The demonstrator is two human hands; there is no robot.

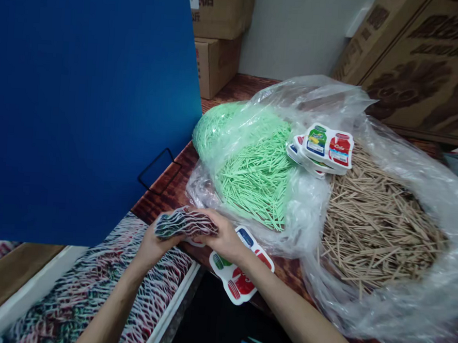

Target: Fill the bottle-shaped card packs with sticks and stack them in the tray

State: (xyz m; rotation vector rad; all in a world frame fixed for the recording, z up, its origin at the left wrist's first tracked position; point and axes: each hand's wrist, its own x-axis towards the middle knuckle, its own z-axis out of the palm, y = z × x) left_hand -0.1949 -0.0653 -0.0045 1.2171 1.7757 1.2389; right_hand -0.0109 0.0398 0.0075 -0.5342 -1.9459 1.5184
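Note:
Both my hands hold one thick stack of printed bottle-shaped cards (185, 223) edge-on, just above the wooden table's (165, 193) near edge. My left hand (152, 244) grips the stack's left end from below, fingers closed. My right hand (223, 238) wraps its right end, fingers closed over the top. Under my right wrist lie loose cards (237, 283) with red and green bottle prints.
A clear plastic bag holds green sticks (258, 168); another holds plain wooden sticks (377, 222). A small pile of bottle cards (325, 149) rests between them. A box of stacked cards (101, 288) sits lower left. Cardboard boxes (217, 46) stand behind. A blue block (82, 100) covers the upper left.

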